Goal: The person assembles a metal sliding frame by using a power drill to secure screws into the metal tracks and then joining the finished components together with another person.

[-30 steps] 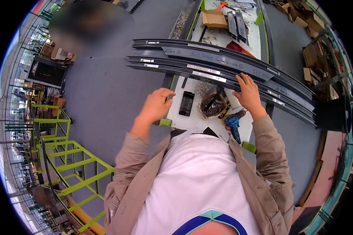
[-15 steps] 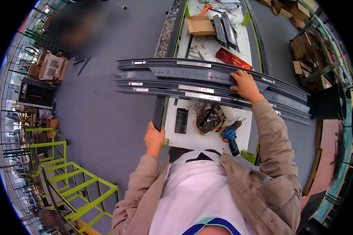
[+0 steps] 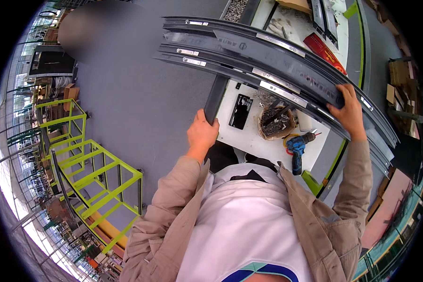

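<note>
Long dark grey metal profiles (image 3: 277,58) lie in a bundle crosswise over the workbench, slanting down to the right, with bright metal connector plates on them. My right hand (image 3: 350,112) is closed over the bundle's right part, fingers on the far side and thumb at the end of an inner channel piece. My left hand (image 3: 203,133) is wrapped round the near end of a dark bar (image 3: 216,95) along the bench's left side, below the bundle. The bar's far part passes out of sight under the profiles.
On the white bench top (image 3: 249,142) are a black phone-like slab (image 3: 241,111), a bag of screws (image 3: 276,123) and a blue cordless drill (image 3: 296,149). A red box (image 3: 324,52) sits beyond the profiles. Yellow-green frames (image 3: 101,178) stand at left; cardboard boxes (image 3: 400,77) at right.
My right hand has moved right along the profiles and a little nearer. The bundle now slants more steeply in view. My left hand stays on the bar; the whole view has shifted.
</note>
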### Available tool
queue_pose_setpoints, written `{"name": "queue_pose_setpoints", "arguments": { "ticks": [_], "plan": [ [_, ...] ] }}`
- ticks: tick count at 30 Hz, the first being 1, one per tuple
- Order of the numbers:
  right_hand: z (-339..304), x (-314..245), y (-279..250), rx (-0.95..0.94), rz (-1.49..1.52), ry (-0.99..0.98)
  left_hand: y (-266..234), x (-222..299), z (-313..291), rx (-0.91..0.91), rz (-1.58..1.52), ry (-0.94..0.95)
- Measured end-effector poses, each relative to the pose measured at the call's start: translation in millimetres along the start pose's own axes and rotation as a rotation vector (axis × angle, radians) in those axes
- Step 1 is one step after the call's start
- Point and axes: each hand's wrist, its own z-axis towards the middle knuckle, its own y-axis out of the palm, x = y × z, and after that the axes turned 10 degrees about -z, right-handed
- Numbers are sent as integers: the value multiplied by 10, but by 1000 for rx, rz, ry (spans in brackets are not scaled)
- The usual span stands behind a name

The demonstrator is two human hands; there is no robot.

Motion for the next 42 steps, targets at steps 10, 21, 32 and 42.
{"name": "queue_pose_setpoints", "arguments": {
  "ticks": [10,21,32,42],
  "plan": [
    [-909,-554,125,-82,209,-34,113,-115,10,91,-25,99],
    [-1070,-465,108,-52,177,7,118,-84,4,76,12,52],
    [-719,-330,73,-32,114,-31,123,-97,36,88,14,63],
    [-456,-180,234,-23,20,-19,70,-31,1,65,-6,49]
  ]
}}
